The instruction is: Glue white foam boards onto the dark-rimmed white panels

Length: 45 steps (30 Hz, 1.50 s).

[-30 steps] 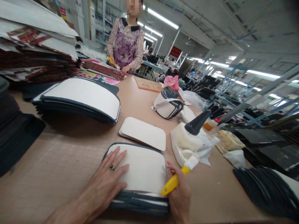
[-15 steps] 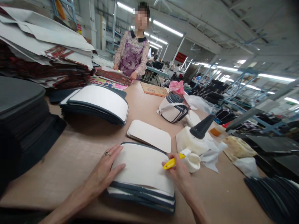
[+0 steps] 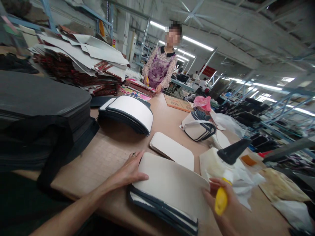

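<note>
A pale board with rounded corners (image 3: 169, 183) lies on top of a stack of dark blue-edged padded pieces (image 3: 162, 209) in front of me. My left hand (image 3: 134, 168) holds the board's left edge, thumb on top and fingers along the side. In my right hand (image 3: 221, 196) is a brush with a yellow handle (image 3: 221, 200), its white end pointing up and away. Fingers of that same hand touch the board's right edge. Just beyond lies a smaller stack of pale boards (image 3: 173, 149).
A white jug with a black cone (image 3: 211, 164) stands right, beside crumpled plastic. Curved white-topped pieces (image 3: 133, 109) and dark stacked pads (image 3: 44, 95) are left. A tied bundle (image 3: 199, 126) sits farther back. Across the table (image 3: 108, 164), a person (image 3: 162, 65) handles patterned material.
The view has swung left. My left hand has gone from lying on the board to its edge. My right hand, with the brush, has moved to the board's right edge, the brush turning more upright.
</note>
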Tool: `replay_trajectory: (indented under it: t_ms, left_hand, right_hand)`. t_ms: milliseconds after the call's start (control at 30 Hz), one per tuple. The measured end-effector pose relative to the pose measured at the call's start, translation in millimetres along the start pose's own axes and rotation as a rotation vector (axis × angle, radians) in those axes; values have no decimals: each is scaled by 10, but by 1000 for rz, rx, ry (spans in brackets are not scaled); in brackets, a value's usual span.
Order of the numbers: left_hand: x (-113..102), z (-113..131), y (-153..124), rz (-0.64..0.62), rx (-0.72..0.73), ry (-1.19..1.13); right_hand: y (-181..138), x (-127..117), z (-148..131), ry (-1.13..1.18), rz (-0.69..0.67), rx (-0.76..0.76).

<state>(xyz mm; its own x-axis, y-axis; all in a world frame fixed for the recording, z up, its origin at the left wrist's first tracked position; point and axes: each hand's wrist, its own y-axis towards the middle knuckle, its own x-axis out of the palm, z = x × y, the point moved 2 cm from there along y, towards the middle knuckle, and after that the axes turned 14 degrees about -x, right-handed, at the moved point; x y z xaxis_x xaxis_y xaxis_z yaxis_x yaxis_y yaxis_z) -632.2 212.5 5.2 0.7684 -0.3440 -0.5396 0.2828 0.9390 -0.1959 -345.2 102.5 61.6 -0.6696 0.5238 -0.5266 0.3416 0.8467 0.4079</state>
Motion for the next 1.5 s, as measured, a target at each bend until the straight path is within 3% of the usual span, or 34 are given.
replay_trajectory:
  t_ms: [100,200,400,567,900,1200,1500]
  left_hand:
    - [0,-3,-10,9,-32,-75]
    - [21,-52,-14,32,-69,-145]
    - [70,-148,25,-82,-114,-380]
    - [3,-129,73,-138,-165,-496]
    - [-65,-104,116,-244,-223,-496]
    - [-66,-125,202,-295,-195,-404]
    - [-16,-138,150,-202,-130,-277]
  right_hand:
    - [17,-157,-377,-111,8,-89]
    - [115,-174,-503,-193,12,-148]
    - [192,50,-2,-159,52,-14]
    - [89,167,286,-189,30,3]
    - [20,250,487,-154,-67,23]
    - [-34,319,365,-225,-56,-6]
    - [-85,349,462,-341,-76,-3]
